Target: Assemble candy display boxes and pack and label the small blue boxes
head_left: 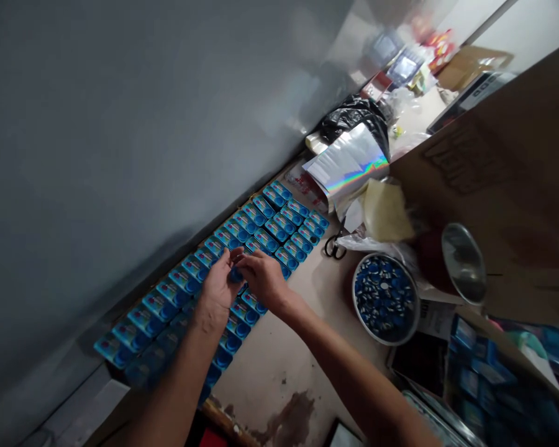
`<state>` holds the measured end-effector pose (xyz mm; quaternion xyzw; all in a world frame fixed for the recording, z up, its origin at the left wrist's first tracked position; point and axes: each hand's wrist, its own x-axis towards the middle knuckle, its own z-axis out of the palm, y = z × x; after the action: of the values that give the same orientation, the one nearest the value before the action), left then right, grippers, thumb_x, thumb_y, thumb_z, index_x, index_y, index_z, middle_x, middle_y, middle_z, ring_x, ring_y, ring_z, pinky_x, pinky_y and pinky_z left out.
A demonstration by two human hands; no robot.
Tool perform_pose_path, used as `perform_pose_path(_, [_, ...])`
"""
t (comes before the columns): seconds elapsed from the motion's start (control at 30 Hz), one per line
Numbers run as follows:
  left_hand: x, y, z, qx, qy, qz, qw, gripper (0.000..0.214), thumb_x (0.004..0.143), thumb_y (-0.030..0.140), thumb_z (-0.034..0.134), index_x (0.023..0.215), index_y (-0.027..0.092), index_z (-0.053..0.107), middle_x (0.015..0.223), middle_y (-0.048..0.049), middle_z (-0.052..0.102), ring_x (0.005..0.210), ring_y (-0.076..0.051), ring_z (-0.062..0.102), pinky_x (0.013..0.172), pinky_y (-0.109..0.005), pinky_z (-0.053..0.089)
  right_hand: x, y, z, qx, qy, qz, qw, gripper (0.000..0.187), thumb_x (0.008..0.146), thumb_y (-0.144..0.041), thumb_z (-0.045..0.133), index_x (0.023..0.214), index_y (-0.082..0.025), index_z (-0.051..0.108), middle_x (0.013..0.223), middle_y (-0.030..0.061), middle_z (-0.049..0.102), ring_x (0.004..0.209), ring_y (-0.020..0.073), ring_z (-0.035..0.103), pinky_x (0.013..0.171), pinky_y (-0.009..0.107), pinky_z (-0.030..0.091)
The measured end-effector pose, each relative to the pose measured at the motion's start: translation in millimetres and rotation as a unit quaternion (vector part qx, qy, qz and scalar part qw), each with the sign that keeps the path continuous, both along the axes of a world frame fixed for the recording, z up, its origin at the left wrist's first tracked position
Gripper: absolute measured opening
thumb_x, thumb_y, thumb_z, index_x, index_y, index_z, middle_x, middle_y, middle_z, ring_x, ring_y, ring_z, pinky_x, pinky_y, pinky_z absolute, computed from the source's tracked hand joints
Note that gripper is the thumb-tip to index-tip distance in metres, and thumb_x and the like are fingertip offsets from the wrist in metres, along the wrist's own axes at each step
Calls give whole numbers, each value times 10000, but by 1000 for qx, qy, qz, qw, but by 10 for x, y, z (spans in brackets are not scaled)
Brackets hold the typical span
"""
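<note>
My left hand (220, 282) is closed around a small blue round piece (235, 274) above the rows of packs. Close against it, my right hand (266, 279) has its fingers pinched together at the piece's upper edge; what lies between those fingertips is hidden. Beneath both hands, small blue printed packs (161, 307) lie in long slanting rows, most showing a darker blue round spot at one end. One pack near the far right end (313, 238) shows a dark round spot instead. To the right stands a metal bowl (419, 310) full of blue and white round pieces (384, 295).
Black-handled scissors (335, 249) lie beyond the packs. Farther back are a shiny silver sheet (349, 161), a black plastic bag (356, 118) and a tilted metal cup (463, 264). A cardboard box (494, 167) borders the right. A grey wall (121, 136) runs along the left.
</note>
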<state>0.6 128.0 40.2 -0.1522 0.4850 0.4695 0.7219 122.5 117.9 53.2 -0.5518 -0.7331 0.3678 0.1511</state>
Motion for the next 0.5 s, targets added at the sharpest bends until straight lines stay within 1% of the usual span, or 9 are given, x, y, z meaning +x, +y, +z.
perform_pose_path(0.1, [148,-23,37,-31,6,10,999,299,1024,217,424,840,127,642,686,-25,647,574,-101,624,560,-194,540,108,-100,27,33,-39,-5,999,169,952,-267,562,947,-275,731,995,33,676,807,166,649,713,256,459])
perform_pose_path(0.13, [192,-36,43,-38,6,7,999,283,1018,199,429,835,132,634,681,-19,641,567,-99,622,562,-191,536,149,-119,54,45,-47,-9,998,164,946,-264,555,922,-271,717,995,36,675,812,168,649,710,257,457])
perform_pose_path(0.2, [267,-79,38,-38,-2,-12,999,244,1006,185,454,846,140,632,698,-19,649,571,-107,632,560,-200,533,235,-142,115,55,-52,-39,996,148,930,-240,546,882,-264,683,970,36,680,830,171,652,722,255,461])
perform_pose_path(0.3, [353,-201,-10,-4,-36,-69,997,173,985,205,529,889,143,659,756,-37,685,583,-122,643,572,-232,550,374,-147,150,45,-47,-101,993,129,901,-207,542,896,-263,657,922,27,698,839,178,656,745,262,475])
perform_pose_path(0.4, [410,-353,-64,51,-7,-123,991,54,907,190,676,922,140,687,760,-23,687,580,-101,626,579,-209,545,537,-150,84,20,-29,-144,989,197,861,-164,547,974,-265,673,909,11,714,832,184,659,753,269,490])
perform_pose_path(0.5, [451,-462,-64,75,30,-168,983,156,791,142,797,918,145,706,794,-12,695,649,-88,647,575,-157,519,706,-229,-5,-2,22,-148,989,305,829,-101,538,1017,-272,707,913,-3,720,841,174,662,781,261,503])
